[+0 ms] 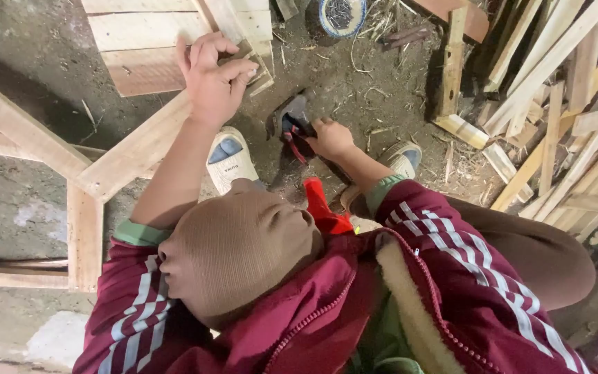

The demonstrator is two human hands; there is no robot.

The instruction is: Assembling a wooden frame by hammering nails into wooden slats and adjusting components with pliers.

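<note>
My left hand (210, 77) reaches forward to where a pale wooden frame bar (136, 152) meets a slatted wooden panel (143, 41). Its fingers curl and pinch around the end of a thin wooden slat (261, 59) at the panel's edge. My right hand (330, 138) is lower, over the dirt floor between my feet. It grips the red and black handle of a hammer-like tool (291, 114), whose dark metal head points away from me. Maroon striped sleeves cover both arms.
Several loose wooden sticks and offcuts (555, 104) are piled at the right. A round blue-rimmed container (340, 14) lies at the top. More of the wooden frame (81, 235) runs down the left. Light shoes (228, 159) rest on dirt strewn with straw.
</note>
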